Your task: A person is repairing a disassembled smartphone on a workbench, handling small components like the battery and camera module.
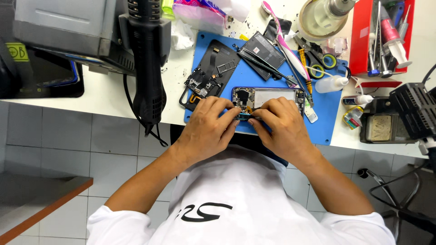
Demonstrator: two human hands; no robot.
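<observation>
Opened phone [268, 100] sits centre frame, near the front edge of the blue work mat [327, 122], back cover off, board and a pale rectangular area exposed. Both hands on its near end. Left hand [206, 129] fingers curled onto the phone's lower-left corner, pinning it. Right hand [281, 124] fingers pinched together at the bottom edge, w/ a small thin tool or part between fingertips; too small to tell which. Fingertips of both hands nearly meet at lower middle of the phone.

Around it: removed back panel w/ parts [211, 75] just left of phone on the mat, upper-centre. Black flat battery [261, 47] above it, tilted. Pink-handled brush [284, 43] and a screwdriver w/ yellow grip [305, 68] lie diagonally upper right of phone. White squeeze bottle [331, 84] on its side at mat's right edge. Red tool bin [363, 41] upper right, full of tools. Black heat gun [147, 59] hangs nose-down, upper left. White bench [113, 95] under all of it.
</observation>
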